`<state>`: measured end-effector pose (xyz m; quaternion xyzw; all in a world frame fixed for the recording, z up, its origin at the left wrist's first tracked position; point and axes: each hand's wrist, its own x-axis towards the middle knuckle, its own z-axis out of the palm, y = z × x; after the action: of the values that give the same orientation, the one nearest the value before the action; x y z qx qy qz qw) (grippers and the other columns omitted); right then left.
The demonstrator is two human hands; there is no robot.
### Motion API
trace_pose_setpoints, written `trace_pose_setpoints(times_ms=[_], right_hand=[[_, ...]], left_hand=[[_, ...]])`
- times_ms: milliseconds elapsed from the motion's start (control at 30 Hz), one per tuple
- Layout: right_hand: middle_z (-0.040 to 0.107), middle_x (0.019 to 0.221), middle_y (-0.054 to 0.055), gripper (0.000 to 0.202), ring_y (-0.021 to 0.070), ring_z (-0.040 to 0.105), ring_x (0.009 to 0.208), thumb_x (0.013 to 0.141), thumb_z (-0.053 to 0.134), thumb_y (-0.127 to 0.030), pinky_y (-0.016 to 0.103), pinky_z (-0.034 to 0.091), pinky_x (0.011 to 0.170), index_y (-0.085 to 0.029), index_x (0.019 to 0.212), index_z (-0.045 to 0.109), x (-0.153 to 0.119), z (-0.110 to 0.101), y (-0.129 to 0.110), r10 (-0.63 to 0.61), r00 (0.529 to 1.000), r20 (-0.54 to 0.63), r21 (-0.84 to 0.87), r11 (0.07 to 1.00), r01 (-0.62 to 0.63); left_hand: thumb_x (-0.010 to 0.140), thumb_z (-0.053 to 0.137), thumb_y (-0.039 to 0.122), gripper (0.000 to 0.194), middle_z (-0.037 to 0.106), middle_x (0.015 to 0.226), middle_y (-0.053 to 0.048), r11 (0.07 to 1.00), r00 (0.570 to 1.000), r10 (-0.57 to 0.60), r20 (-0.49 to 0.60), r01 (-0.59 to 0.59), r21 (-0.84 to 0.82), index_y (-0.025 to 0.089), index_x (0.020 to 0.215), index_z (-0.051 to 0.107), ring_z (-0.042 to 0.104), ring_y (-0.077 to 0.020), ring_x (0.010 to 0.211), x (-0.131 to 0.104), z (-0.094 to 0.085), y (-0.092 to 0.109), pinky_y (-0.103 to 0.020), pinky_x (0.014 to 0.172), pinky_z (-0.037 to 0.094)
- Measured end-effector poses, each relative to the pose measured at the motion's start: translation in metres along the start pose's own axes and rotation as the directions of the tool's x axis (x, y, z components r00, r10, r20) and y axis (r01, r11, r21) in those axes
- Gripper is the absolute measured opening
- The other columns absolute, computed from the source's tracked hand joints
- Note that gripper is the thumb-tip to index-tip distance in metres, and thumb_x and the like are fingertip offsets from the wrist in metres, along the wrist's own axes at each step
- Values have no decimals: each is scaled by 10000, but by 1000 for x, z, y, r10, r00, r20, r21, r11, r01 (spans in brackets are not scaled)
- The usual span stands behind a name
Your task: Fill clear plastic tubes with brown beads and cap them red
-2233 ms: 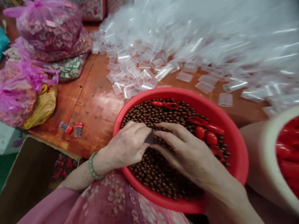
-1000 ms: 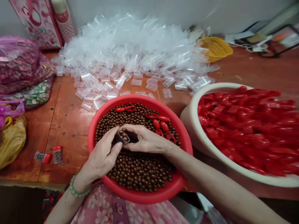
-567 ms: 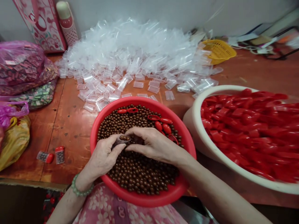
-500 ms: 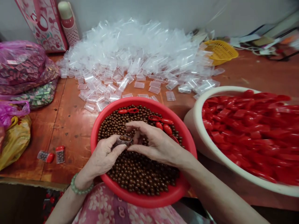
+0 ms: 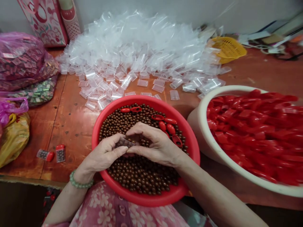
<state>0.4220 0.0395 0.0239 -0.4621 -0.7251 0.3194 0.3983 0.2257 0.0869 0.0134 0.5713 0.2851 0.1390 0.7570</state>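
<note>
My left hand pinches a small clear plastic case between thumb and fingers, over the red basin. Dark brown balls show through its wall. From the other side, my right hand curves around the case's right end, thumb and fingertips at its edge. What lies inside its palm is hidden. Below both hands, glossy brown balls fill the basin. On top of them rest a small red scoop at the back and several red scoop pieces at the right.
A heap of clear cases spreads across the back. A white tub of red scoop-like pieces stands right. Two filled red-capped cases lie left, near plastic bags. A yellow basket sits behind.
My right hand has drawn its thumb and fingers in against the case's end. The case, held by my left hand, has tilted and shows more balls inside. The view has shifted slightly.
</note>
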Motion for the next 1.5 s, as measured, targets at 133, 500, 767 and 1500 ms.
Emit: trace_pose_setpoints(times_ms=[133, 500, 767, 1500], right_hand=[[622, 913, 49, 297, 169, 601, 842, 885, 647, -345, 311, 508, 760, -195, 1140, 625, 1, -2, 4, 13, 1000, 20, 3, 1000, -13], [581, 1084, 78, 589, 181, 603, 954, 905, 614, -311, 341, 527, 848, -246, 1451, 403, -7, 3, 0, 23, 989, 149, -87, 996, -10], [607, 1166, 174, 445, 305, 595, 1072, 944, 513, -380, 465, 488, 936, -123, 1307, 527, -31, -25, -1, 254, 962, -97, -647, 718, -255], [672, 1040, 64, 202, 197, 645, 949, 923, 561, -297, 328, 535, 843, -223, 1103, 614, -10, -25, -9, 279, 954, -109, -13, 959, -282]], left_hand=[[784, 662, 203, 317, 658, 1064, -56, 964, 998, -12, 69, 30, -265, 158, 1092, 599, 617, -184, 988, 1, 0, -1, -315, 925, 459], [777, 716, 248, 381, 716, 1043, -86, 930, 998, 42, 39, -25, -366, 149, 1138, 644, 665, -191, 955, 2, -2, -1, -299, 883, 475], [794, 689, 161, 260, 710, 1013, -103, 906, 999, 22, 25, -9, -422, 120, 1043, 631, 674, -173, 926, 2, -1, 0, -285, 848, 516], [841, 674, 270, 246, 704, 1016, -99, 872, 999, -29, 15, 33, -488, 133, 1044, 649, 676, -164, 910, 4, -3, -1, -289, 846, 524]])
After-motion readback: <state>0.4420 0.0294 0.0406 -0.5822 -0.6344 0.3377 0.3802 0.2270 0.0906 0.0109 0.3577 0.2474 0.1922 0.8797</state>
